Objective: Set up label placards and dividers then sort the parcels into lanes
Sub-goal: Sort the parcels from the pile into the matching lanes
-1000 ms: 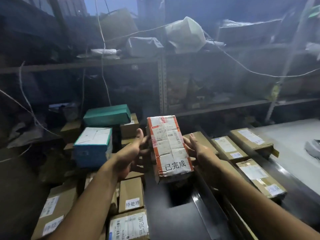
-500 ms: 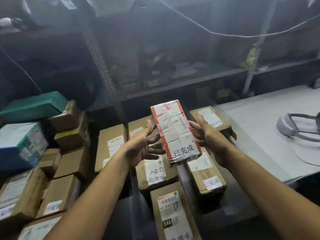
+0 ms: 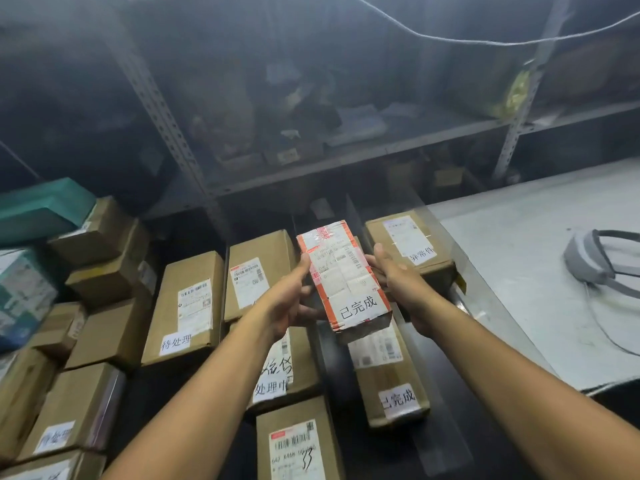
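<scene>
I hold a taped white parcel with orange edges (image 3: 343, 278) between both hands, above the sorting lanes. Its near end carries a label reading 已完成. My left hand (image 3: 289, 299) grips its left side and my right hand (image 3: 398, 278) grips its right side. Right under it a brown parcel labelled 已完成 (image 3: 391, 379) lies in a lane. Dark upright dividers (image 3: 355, 220) separate the lanes. A parcel labelled 异常件 (image 3: 408, 244) lies in the right-hand lane, and parcels labelled 处理中 (image 3: 280, 372) and 待处理 (image 3: 187, 306) lie in the lanes to the left.
A stack of brown boxes (image 3: 100, 237) with a teal box (image 3: 38, 209) stands at the left. Metal shelving (image 3: 346, 157) runs along the back. A grey table (image 3: 540, 265) at the right holds a grey headband device (image 3: 595, 261). A cord (image 3: 485, 41) hangs overhead.
The view has swung down and to the right. Both hands have carried the parcel from beside the left stack to above the lanes, over the 已完成 lane.
</scene>
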The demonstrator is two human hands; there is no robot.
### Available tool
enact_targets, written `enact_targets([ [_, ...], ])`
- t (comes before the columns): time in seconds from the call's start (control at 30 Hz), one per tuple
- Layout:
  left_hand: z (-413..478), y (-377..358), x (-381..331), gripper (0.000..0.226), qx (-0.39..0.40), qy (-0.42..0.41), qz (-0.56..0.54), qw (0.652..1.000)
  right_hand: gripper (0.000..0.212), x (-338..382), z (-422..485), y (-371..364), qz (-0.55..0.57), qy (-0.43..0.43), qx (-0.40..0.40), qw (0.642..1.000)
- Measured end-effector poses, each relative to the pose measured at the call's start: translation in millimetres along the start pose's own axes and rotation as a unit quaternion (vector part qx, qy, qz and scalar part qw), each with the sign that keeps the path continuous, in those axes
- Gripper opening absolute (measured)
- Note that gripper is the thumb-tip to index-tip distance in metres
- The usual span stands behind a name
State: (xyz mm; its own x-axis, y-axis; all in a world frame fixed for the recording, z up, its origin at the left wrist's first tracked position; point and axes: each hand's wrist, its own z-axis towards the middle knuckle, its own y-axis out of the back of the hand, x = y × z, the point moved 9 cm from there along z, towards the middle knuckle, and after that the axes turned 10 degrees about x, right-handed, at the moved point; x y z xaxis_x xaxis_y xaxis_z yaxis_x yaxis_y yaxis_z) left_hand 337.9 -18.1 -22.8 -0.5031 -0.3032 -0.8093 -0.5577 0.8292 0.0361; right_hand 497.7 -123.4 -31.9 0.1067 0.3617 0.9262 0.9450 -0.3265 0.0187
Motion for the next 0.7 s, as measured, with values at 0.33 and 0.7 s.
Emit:
enact_targets([
  [0.33,77.2,6.3,-40.9,0.048,-0.067,-0.020,0.003,0.998,0.055,4.5,80.9,33.8,-0.043,-0.027,0.008,0.999],
  [0.7,111.0,-6.2,-38.8,0.027,-0.054,-0.008,0.021,0.998,0.047,-3.3,100.1,56.9,-0.110,-0.030,-0.053,0.992],
])
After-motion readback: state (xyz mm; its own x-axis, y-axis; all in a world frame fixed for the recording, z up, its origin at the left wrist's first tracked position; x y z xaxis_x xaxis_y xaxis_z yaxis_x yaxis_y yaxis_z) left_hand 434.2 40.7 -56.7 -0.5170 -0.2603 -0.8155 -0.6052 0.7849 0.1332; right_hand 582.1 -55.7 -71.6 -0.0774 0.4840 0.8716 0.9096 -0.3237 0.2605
